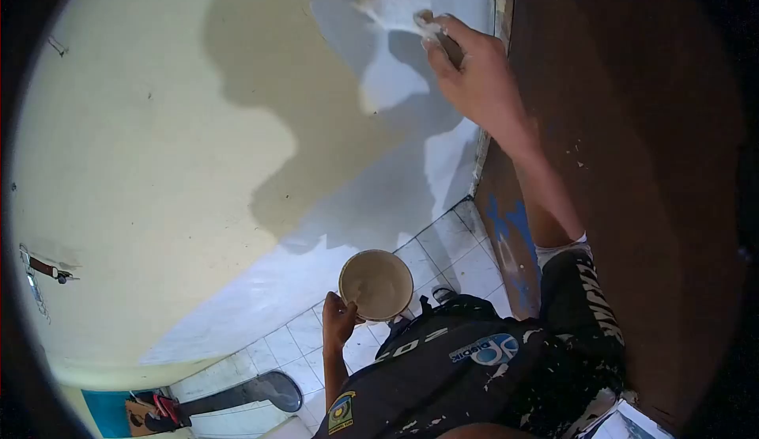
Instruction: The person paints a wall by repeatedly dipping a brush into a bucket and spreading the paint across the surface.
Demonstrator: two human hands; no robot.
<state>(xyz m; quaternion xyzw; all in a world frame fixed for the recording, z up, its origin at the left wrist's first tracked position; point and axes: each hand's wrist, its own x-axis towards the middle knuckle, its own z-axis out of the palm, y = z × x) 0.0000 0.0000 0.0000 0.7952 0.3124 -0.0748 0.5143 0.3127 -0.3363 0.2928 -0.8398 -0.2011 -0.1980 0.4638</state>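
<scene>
The right hand [486, 79] has its grip closed on the brush [398, 5] at 12 o'clock, by the wall [158, 162]. The left hand [337, 322] grips the tub [387, 269] at 6 o'clock. Best brush softly, tub level.

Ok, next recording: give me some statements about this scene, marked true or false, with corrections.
1. The right hand grips a wide paintbrush with pale bristles. True.
2. The left hand holds a square red tray. False: the left hand holds a round beige container by its rim.
3. The cream-coloured wall is entirely white. False: only part of it is whitish.
4. The dark printed shirt has white spots. True.
5. The floor is carpeted. False: pale square tiles cover it.
</scene>
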